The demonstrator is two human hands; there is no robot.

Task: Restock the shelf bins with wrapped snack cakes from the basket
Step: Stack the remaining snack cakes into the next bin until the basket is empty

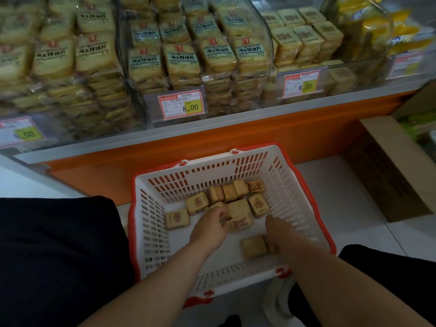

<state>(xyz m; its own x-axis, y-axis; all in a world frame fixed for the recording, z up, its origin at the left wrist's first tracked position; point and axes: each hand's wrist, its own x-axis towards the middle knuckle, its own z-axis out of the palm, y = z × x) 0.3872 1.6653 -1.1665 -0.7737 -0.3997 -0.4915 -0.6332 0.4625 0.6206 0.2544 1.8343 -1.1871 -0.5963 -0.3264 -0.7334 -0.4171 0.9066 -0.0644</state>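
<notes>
Snack cakes [238, 207] lay loose on the floor of the white basket [151, 223] w/ red rim, basket parked on the floor right below the shelf bins [306, 43], prob. to keep the lift short. My left hand [208, 228] was down in the pile, fingers curled over a cake, grip likely but not fully visible. My right hand [274, 234] pressed against one stray cake [253, 247] nr the front wall; couldn't tell if closed on it. Bins above looked fairly full already.
</notes>
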